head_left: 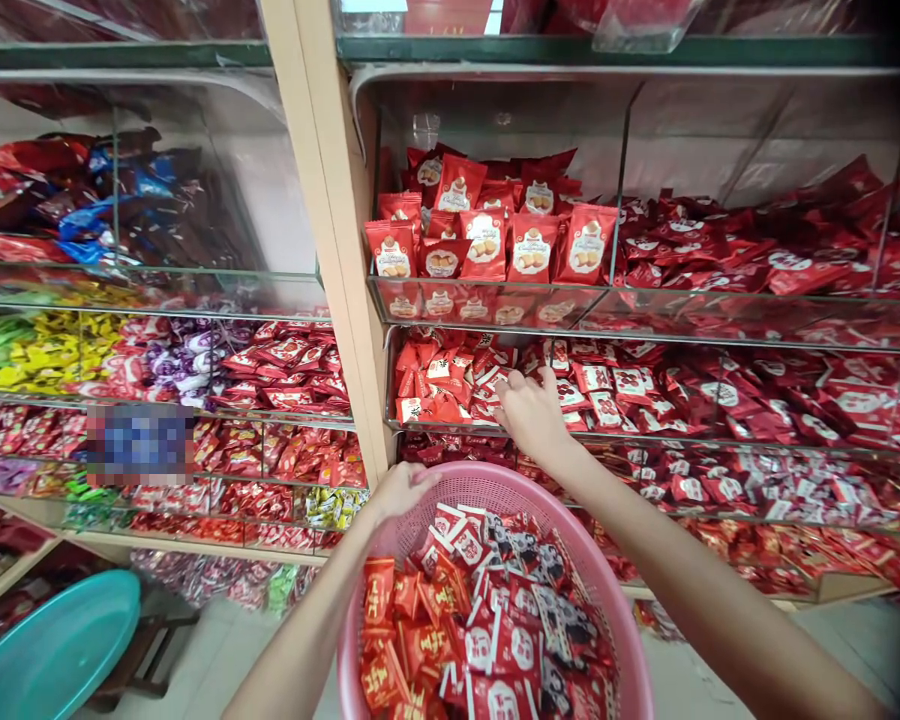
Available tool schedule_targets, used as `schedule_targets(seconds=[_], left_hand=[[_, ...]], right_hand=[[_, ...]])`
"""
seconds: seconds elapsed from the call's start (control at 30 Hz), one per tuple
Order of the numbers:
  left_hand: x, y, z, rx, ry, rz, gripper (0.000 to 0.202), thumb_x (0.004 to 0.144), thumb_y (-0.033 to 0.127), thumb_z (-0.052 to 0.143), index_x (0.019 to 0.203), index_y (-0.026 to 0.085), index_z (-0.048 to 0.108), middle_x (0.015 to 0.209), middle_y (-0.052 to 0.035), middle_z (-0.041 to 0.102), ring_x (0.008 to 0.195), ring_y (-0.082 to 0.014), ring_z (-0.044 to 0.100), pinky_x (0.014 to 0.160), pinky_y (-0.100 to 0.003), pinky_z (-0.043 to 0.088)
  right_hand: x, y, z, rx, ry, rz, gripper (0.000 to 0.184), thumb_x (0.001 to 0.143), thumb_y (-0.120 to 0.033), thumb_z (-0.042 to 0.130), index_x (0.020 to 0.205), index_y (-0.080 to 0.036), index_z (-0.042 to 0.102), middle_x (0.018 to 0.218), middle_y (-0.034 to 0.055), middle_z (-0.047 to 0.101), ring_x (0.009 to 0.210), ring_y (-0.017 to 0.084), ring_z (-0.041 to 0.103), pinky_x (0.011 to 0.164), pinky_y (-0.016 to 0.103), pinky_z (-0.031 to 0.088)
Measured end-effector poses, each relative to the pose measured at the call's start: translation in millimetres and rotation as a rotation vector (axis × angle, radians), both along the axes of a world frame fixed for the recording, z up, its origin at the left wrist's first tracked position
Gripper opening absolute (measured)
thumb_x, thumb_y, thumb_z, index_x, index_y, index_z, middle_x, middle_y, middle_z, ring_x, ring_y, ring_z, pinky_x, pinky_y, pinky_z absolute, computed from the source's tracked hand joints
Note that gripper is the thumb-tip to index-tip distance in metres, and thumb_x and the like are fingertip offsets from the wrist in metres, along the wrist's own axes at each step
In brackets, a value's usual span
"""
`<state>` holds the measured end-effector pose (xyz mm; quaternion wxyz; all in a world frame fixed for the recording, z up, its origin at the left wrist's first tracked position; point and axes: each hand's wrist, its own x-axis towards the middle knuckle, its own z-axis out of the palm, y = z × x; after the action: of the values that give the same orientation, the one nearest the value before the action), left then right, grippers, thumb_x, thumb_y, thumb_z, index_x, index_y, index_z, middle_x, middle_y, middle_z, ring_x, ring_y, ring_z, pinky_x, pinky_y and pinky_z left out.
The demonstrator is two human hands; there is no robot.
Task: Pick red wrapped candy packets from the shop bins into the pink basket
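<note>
Touching red packets, right hand half open; left hand open over pink basket.

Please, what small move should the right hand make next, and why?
Probably the right hand should close on the red packets under its fingers and lift them out. Its fingers already touch them, and the pink basket, with the left hand at its rim, sits just below.
</note>
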<state>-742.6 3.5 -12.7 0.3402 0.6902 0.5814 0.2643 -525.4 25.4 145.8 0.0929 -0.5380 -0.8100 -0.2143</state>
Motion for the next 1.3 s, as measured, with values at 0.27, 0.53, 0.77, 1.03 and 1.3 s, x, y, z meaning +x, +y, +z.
schedule_targets(seconds=[0.27,0.53,0.77,1.03,1.3], left_hand=[[2,0,1.5,-0.024,0.0,0.011,0.052,0.069,0.067,0.048,0.064,0.016,0.059,0.051,0.0034,0.044,0.053,-0.0103,0.037,0.051,-0.023,0.026],[2,2,-2.7,-0.012,0.022,-0.026,0.051,0.074,0.065,0.043,0.066,0.016,0.057,0.052,0.004,0.042,0.051,-0.0094,0.036,0.05,-0.022,0.025],[6,1,1.3,0.033,0.038,-0.045,0.05,0.076,0.063,0.042,0.065,0.016,0.056,0.053,0.0042,0.041,0.053,-0.0091,0.035,0.051,-0.022,0.025],[8,-1,11.4,0.013,0.103,-0.036,0.054,0.076,0.066,0.037,0.062,0.016,0.053,0.052,0.0047,0.039,0.051,-0.0091,0.035,0.051,-0.022,0.025],[8,-1,11.3,0.005,0.113,-0.018,0.056,0.076,0.067,0.037,0.066,0.016,0.057,0.054,0.0025,0.048,0.053,-0.0114,0.043,0.052,-0.023,0.027]], right_hand=[[11,-6,5.4,-0.047,0.204,0.011,0.021,0.089,-0.018,0.039,0.09,-0.014,0.06,0.089,0.009,0.054,0.072,0.019,0.055,0.064,0.029,0.036],[27,-63,-0.7,0.003,0.911,0.336,0.016,0.088,-0.031,0.049,0.084,-0.02,0.059,0.086,0.0041,0.057,0.077,0.015,0.055,0.068,0.026,0.042],[12,-52,-117.4,-0.843,1.216,0.292,0.019,0.076,-0.035,0.057,0.066,-0.018,0.054,0.064,-0.0009,0.057,0.061,0.013,0.053,0.06,0.026,0.044],[2,-40,-130.3,-0.692,1.011,0.191,0.015,0.078,-0.031,0.053,0.07,-0.019,0.057,0.067,0.0008,0.063,0.065,0.015,0.058,0.061,0.026,0.045],[1,-29,-11.8,-0.25,0.806,0.205,0.017,0.087,-0.031,0.043,0.093,-0.019,0.054,0.081,0.0046,0.065,0.076,0.018,0.06,0.07,0.03,0.044]])
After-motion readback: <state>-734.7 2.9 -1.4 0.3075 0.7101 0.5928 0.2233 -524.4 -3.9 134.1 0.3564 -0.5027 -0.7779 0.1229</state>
